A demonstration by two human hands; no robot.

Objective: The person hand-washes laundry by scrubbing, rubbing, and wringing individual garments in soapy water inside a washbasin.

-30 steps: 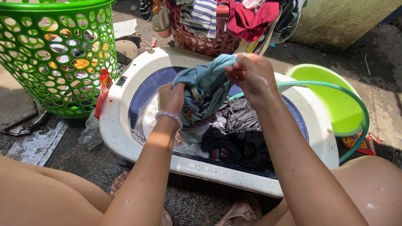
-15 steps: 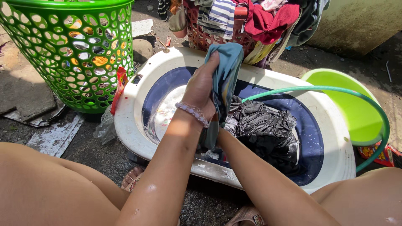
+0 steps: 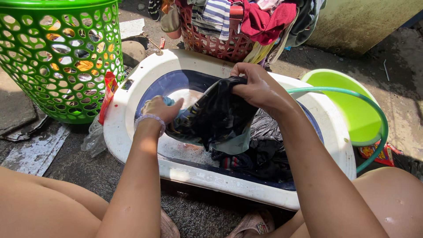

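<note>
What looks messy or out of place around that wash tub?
The red basket behind the white tub is overfilled, with clothes spilling over its rim. A red packet stands wedged between the tub and the green basket. Both hands only hold a dark garment.

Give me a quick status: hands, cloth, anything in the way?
Left hand and right hand grip wet dark garment over white tub. Green hose lies across rim.

Hard sunlight is falling on the rough, damp concrete floor [image 3: 66, 163]. Left of the white tub [image 3: 132, 145], a green perforated basket [image 3: 57, 57] is standing; behind it a red basket [image 3: 211, 44] is sitting, and a pale stained wall [image 3: 361, 22] is rising beyond.
</note>
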